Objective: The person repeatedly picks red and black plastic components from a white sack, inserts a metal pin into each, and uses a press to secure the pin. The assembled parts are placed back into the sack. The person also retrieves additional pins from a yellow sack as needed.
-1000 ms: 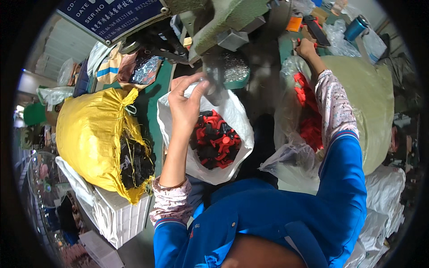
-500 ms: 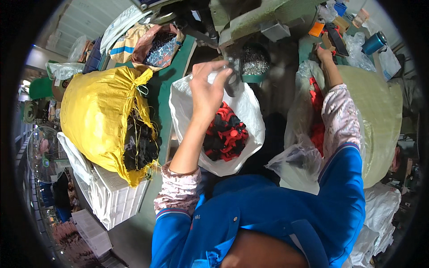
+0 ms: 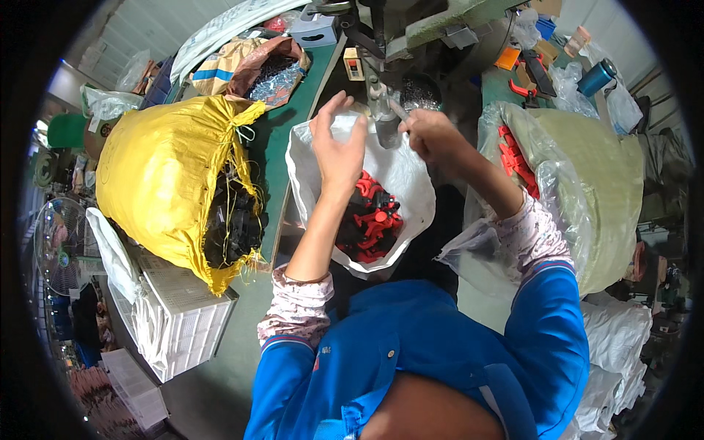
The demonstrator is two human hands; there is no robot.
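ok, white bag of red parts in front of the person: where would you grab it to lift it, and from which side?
Probably the bare near rim of the white bag, coming from above on the person's side. The mouth gapes upward, the red parts lie low inside, and the left hand and right hand crowd the far rim at the machine.

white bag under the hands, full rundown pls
The white plastic bag is thin and crinkled, and it stands open-mouthed below the press on the green bench edge. Red moulded plastic parts are piled in its bottom half. The left hand hovers over its rim, and the left forearm crosses it. The right hand is above its right edge.
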